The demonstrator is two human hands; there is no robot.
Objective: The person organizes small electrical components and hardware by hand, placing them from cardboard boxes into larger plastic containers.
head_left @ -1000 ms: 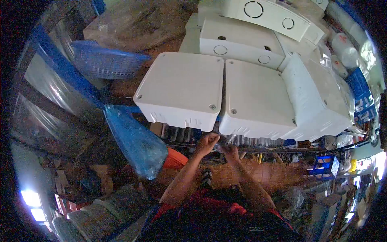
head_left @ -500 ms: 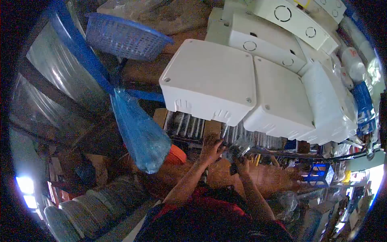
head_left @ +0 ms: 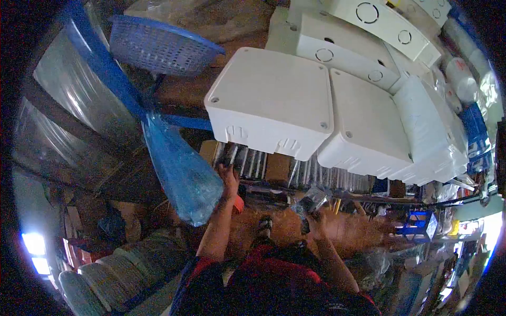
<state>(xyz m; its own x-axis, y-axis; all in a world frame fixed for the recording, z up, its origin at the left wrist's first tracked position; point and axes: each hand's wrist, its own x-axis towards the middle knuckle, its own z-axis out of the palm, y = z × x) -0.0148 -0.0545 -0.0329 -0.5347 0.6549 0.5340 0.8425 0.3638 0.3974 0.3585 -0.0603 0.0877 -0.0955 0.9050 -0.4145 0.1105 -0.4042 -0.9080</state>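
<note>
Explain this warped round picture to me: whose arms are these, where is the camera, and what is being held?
There is no machine here: a person works with bare hands. The single camera sits on that person's head and looks down, so the round fisheye picture shows their own arms from above. The left hand reaches to a row of silvery packed rods under a large white square plastic box; whether it grips one is unclear. The right hand holds a small clear plastic packet. Beside the left arm hangs a blue plastic bag, and a blue mesh basket sits further up in the picture.
</note>
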